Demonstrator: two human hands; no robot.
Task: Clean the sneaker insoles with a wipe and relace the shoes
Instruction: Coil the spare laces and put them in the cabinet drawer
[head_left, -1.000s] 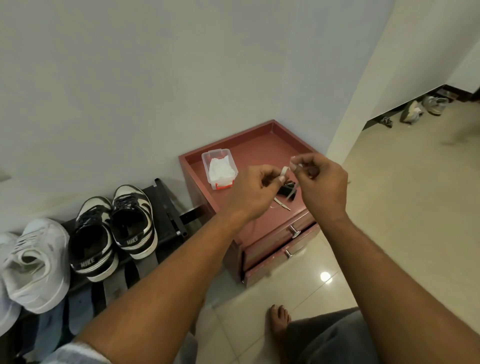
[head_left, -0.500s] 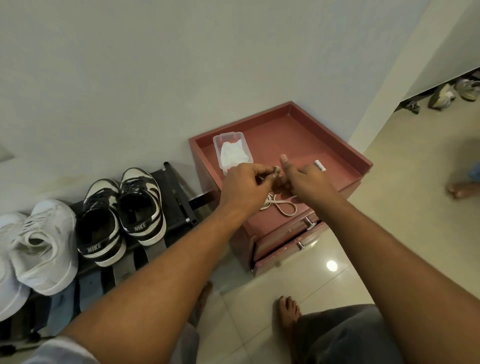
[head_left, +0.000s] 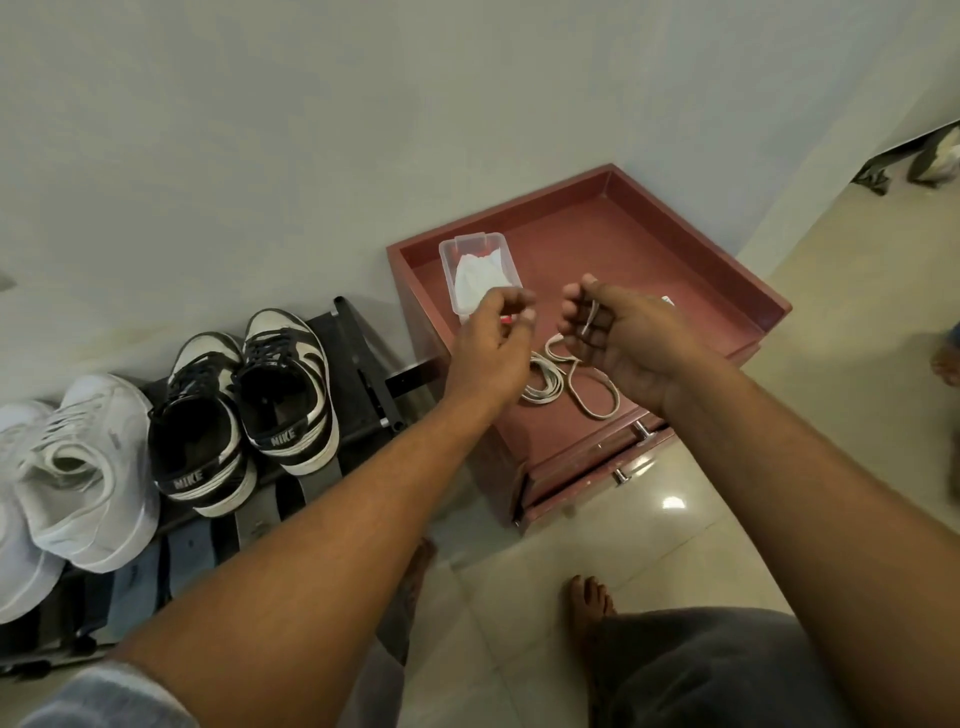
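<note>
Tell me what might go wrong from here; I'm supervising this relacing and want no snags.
1. The lace lies in loose overlapping loops while the right hand holds one strand; pulling may knot it.
2. One loop sits at the front edge of the cabinet and could slip to the floor.
3. The left hand is close beside the open wipe box and might bump it.

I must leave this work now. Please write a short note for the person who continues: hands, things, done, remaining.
Left hand: fingers curled above the red cabinet; whether it grips anything is not clear.
Right hand: holds a white lace; more lace lies looped on the cabinet.
Wipe box: open, wipe inside, on the cabinet near the wall.
Black-and-white sneakers: on the rack, black laces in.
Done: cannot tell; insoles not visible.
Remaining: lacing with the white lace, not yet begun.
</note>
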